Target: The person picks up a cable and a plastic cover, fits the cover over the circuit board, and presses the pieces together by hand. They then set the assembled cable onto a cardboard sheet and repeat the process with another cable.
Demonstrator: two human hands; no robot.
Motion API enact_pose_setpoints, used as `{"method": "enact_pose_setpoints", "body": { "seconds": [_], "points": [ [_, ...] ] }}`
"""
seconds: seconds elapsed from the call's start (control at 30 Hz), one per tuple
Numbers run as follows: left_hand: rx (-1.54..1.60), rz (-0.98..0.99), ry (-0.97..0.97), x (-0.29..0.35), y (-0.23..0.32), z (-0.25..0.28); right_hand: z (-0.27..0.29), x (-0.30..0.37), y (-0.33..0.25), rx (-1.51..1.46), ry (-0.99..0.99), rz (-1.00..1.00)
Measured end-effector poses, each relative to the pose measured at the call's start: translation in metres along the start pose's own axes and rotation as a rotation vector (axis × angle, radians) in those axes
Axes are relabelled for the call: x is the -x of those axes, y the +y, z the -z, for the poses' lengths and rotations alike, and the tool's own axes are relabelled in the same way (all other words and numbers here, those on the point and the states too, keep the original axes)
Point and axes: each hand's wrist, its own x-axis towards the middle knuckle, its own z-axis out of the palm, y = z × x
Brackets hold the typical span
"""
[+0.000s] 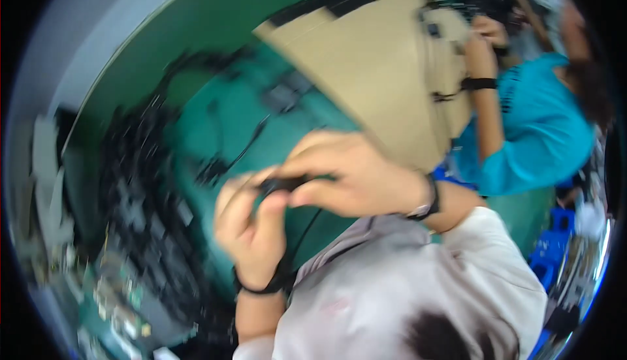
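Observation:
In front of my chest both hands meet on a small black piece (282,184), which looks like the end of a cable; blur hides its exact kind. My left hand (251,224) pinches it from the left between thumb and fingers. From the right, my right hand (346,174) grips its other end with thumb and forefinger. A thin black cable (304,234) hangs below the hands toward my left wrist. Just beyond them on the green table (202,109) lies a black cable with plugs (215,169), and farther off a dark box-shaped piece (286,93).
A long heap of black cables (134,190) lines the table's left side. Cardboard (366,53) edged with black tape covers the far right. A co-worker in a turquoise shirt (542,125) works there with cables. Blue stools (552,242) stand at right; mixed parts (121,298) lie lower left.

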Motion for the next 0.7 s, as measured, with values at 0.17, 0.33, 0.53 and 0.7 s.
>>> {"method": "enact_pose_setpoints", "body": {
  "seconds": [0.17,0.33,0.53,0.7],
  "points": [
    [0.038,0.071,0.086,0.007,0.011,-0.003,0.001,0.001,-0.012,-0.179,-0.072,-0.153],
    [0.02,0.146,-0.024,0.002,0.003,0.005,-0.003,0.001,-0.009,-0.194,-0.056,-0.232],
    [0.126,0.103,0.054,-0.003,0.017,0.012,0.014,-0.029,-0.028,0.012,-0.08,-0.083],
    [0.957,0.517,-0.167,0.01,0.041,0.018,0.02,-0.067,-0.033,-0.67,-0.344,-0.668]
  ]
}}
